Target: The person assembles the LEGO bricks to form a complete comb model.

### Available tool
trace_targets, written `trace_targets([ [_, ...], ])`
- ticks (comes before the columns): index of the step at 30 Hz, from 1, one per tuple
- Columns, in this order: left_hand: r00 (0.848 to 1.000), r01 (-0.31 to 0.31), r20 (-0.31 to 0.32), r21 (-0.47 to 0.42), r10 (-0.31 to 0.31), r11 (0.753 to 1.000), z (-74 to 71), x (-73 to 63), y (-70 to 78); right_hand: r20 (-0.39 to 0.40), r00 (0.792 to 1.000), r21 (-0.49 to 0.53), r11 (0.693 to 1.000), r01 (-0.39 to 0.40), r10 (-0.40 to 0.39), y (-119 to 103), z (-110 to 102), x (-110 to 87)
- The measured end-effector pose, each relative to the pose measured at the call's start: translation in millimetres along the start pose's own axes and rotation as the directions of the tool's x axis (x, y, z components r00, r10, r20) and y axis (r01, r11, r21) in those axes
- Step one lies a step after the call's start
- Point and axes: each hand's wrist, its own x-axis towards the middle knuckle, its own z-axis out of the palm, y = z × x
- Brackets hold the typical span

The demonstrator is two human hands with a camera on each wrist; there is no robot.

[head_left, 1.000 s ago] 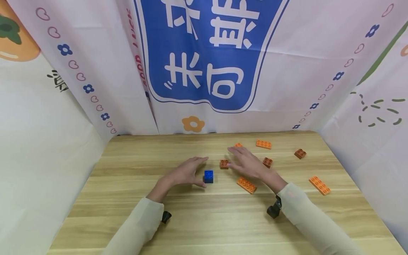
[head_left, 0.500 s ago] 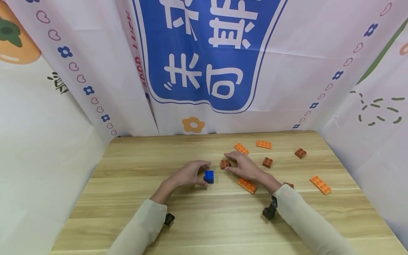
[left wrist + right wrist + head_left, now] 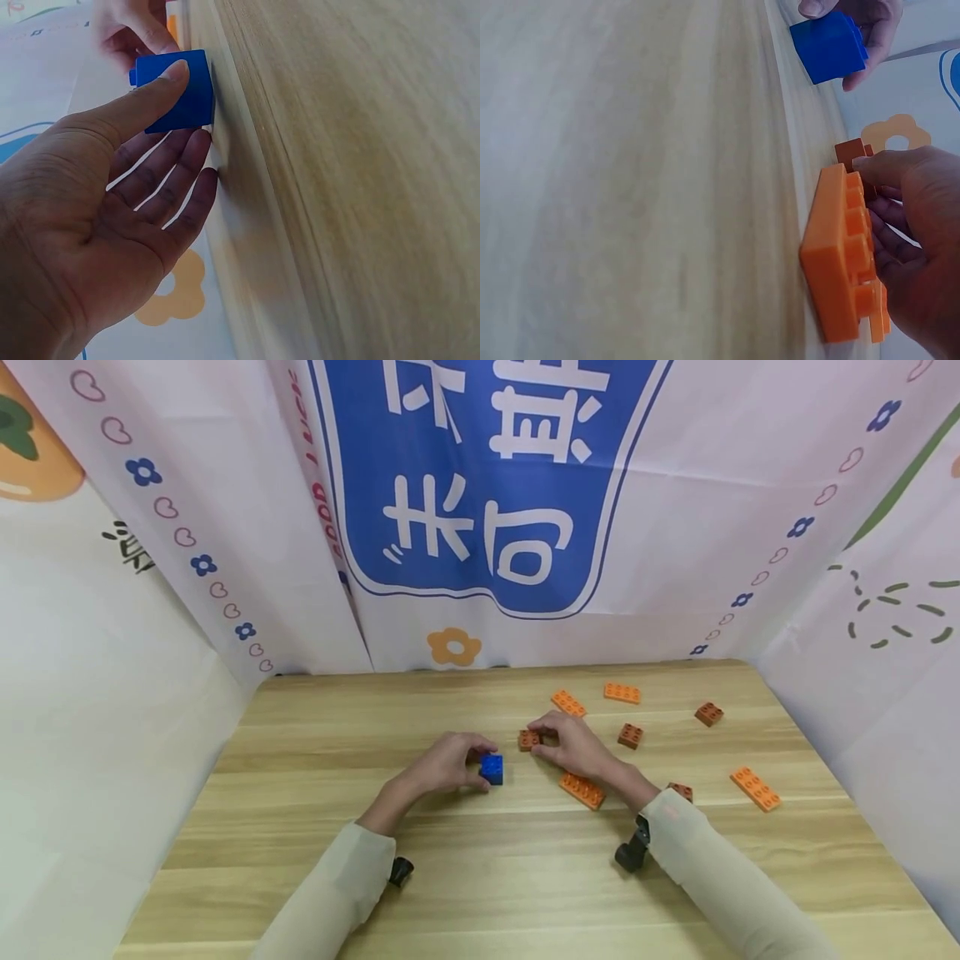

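Note:
A blue building block (image 3: 491,769) with studs on top stands on the wooden table (image 3: 450,877). My left hand (image 3: 450,762) pinches it from the left. In the left wrist view the thumb lies across the near face of the blue block (image 3: 184,94), with the other fingers partly behind it. Just to the right, my right hand (image 3: 573,747) pinches a small brown building block (image 3: 528,741) between thumb and fingers. The right wrist view shows that thumb against the brown block (image 3: 850,152), whose far side is hidden by the hand.
An orange block (image 3: 582,791) lies just below my right hand. Farther back are two more orange blocks (image 3: 568,703), (image 3: 622,693). Brown blocks (image 3: 631,736), (image 3: 708,714) and another orange block (image 3: 755,789) lie to the right. A brown block (image 3: 680,792) is partly behind the right sleeve.
The left hand's fingers and thumb have closed in on the blue block. The right hand has drawn in around the brown block, uncovering the orange block behind it.

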Motion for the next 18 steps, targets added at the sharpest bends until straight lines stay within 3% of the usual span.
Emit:
trace_targets([
  [18, 0.999, 0.043, -0.002, 0.002, -0.043, 0.999, 0.6, 3.4, -0.3, -0.032, 0.999, 0.043, 0.999, 0.006, -0.005, -5.5, -5.4, -4.0],
])
